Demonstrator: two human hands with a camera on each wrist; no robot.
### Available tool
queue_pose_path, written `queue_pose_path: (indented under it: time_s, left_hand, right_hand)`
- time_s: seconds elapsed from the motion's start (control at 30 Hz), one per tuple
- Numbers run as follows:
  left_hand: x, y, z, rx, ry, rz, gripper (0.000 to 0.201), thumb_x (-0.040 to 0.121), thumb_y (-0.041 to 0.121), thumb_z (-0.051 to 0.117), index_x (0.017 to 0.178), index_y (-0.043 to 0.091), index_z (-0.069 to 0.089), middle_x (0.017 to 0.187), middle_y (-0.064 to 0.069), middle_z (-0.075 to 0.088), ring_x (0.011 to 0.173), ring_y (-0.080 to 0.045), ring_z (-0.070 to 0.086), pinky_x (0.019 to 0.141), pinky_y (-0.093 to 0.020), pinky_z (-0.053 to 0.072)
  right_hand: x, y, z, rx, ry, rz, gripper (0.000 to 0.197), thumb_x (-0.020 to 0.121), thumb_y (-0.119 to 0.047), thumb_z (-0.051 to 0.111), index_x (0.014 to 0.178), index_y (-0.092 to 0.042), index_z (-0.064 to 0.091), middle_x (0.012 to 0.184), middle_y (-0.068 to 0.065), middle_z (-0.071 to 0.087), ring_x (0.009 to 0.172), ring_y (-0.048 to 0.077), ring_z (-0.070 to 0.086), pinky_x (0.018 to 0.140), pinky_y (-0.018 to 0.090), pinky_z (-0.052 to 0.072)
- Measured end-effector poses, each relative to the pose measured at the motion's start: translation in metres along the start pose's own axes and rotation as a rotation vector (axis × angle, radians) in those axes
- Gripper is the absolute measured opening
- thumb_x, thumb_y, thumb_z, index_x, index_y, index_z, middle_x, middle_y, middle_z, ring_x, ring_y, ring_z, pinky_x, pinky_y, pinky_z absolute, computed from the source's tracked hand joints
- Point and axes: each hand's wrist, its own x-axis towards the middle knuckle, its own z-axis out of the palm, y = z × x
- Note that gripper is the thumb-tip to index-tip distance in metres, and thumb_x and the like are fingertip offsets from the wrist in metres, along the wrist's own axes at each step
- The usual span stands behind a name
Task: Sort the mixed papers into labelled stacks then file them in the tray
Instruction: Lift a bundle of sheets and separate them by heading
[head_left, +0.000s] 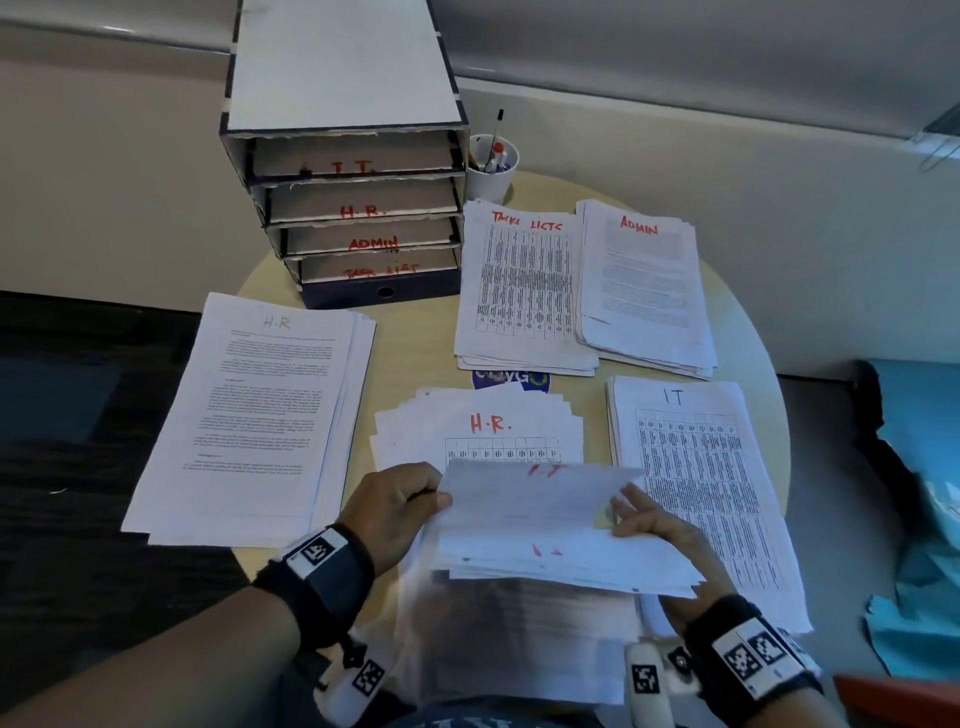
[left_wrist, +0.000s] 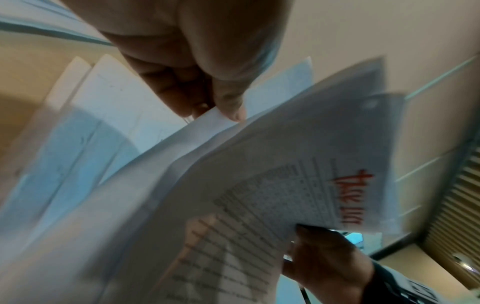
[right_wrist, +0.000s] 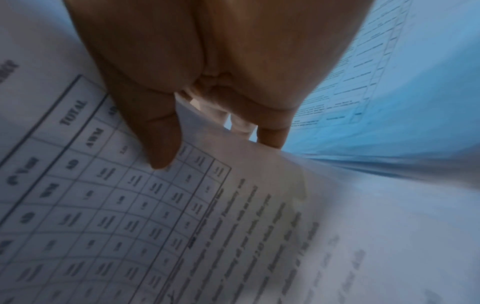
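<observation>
I hold a thick bundle of mixed papers (head_left: 550, 530) above the table's near edge. My left hand (head_left: 400, 506) pinches the left edge of its top sheet, thumb over fingers, as the left wrist view shows at the left hand (left_wrist: 207, 98). My right hand (head_left: 649, 525) grips the bundle's right side; in the right wrist view the right hand (right_wrist: 213, 107) lies against a printed table sheet (right_wrist: 130, 205). Sorted stacks lie around: two H.R. stacks (head_left: 254, 410) (head_left: 483, 421), IT (head_left: 696, 467), Task Lists (head_left: 524, 286), Admin (head_left: 644, 291). The labelled tray (head_left: 353, 208) stands at the back.
A white cup of pens (head_left: 491, 166) stands right of the tray. The round wooden table (head_left: 748, 343) ends close to the stacks; the left H.R. stack overhangs its edge. Blue fabric (head_left: 919, 467) lies at the right. A wall runs behind.
</observation>
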Motion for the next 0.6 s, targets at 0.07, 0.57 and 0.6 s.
queue_pose_path:
  time_s: [0.07,0.57,0.6]
  left_hand:
    - [-0.011,0.006,-0.003,-0.02,-0.03,0.059,0.029,0.09,0.017,0.067,0.069,0.027,0.05,0.064,0.012,0.048,0.061,-0.005,0.042,0.057,-0.017,0.035]
    - [0.005,0.06,-0.014,-0.633,-0.05,-0.392,0.027,0.087,0.041,0.054,0.092,0.017,0.064,0.081,-0.002,0.071,0.07,-0.017,0.066,0.07,-0.03,0.052]
    - [0.003,0.063,-0.015,-0.49,-0.077,-0.319,0.029,0.083,0.043,0.058,0.104,0.023,0.063,0.094,0.001,0.073,0.084,-0.017,0.07,0.08,-0.037,0.055]
  right_hand:
    - [0.004,0.005,-0.006,-0.045,0.025,-0.003,0.012,0.067,0.008,0.066,0.067,-0.002,0.073,0.111,-0.01,0.071,0.091,0.013,0.069,0.067,0.04,0.055]
    - [0.006,-0.024,0.067,-0.043,0.299,-0.28,0.038,0.091,0.011,0.056,0.123,-0.009,0.055,0.108,0.018,0.074,0.099,0.039,0.071,0.088,0.061,0.054]
    - [0.005,-0.029,0.073,-0.024,0.301,-0.282,0.043,0.091,0.011,0.056,0.127,-0.011,0.052,0.108,0.017,0.074,0.099,0.039,0.071,0.087,0.063,0.053]
